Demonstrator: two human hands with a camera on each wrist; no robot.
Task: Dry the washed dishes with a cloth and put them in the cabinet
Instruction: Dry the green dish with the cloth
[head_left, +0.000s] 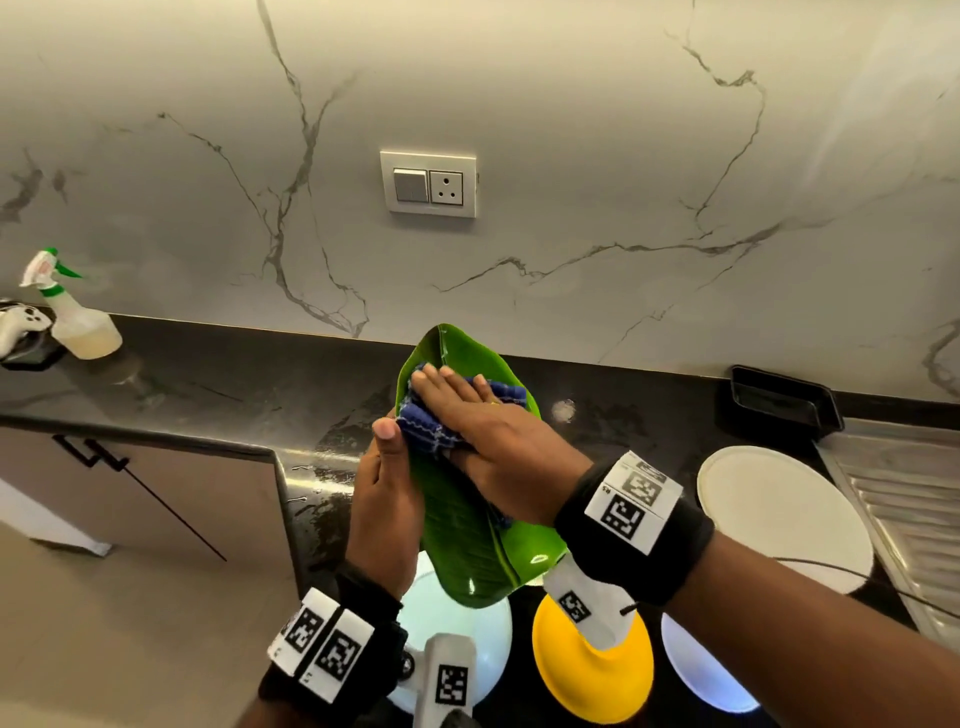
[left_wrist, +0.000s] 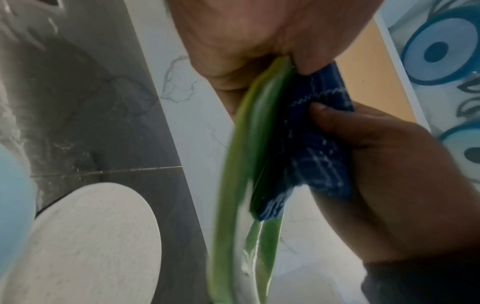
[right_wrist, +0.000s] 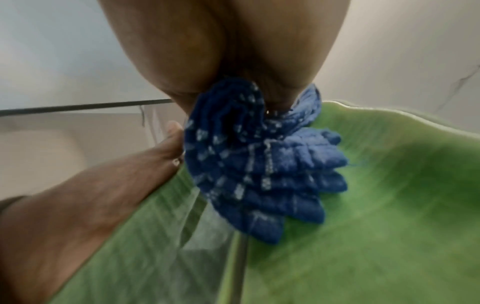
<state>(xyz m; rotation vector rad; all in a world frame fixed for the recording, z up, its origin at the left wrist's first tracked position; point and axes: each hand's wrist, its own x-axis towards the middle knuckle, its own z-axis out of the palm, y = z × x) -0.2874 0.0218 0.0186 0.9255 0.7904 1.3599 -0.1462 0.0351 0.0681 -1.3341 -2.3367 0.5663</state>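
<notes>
A green leaf-shaped plate is held tilted above the dark counter. My left hand grips its left rim, thumb on the front face and fingers behind. My right hand lies flat on a folded blue checked cloth and presses it against the plate's upper face. In the left wrist view the plate shows edge-on with the cloth against it. The right wrist view shows the bunched cloth on the plate's ribbed surface.
On the black counter below lie a white plate, a yellow dish, a pale blue dish and another bluish one. A steel drainboard and black tray are at right, a spray bottle at left.
</notes>
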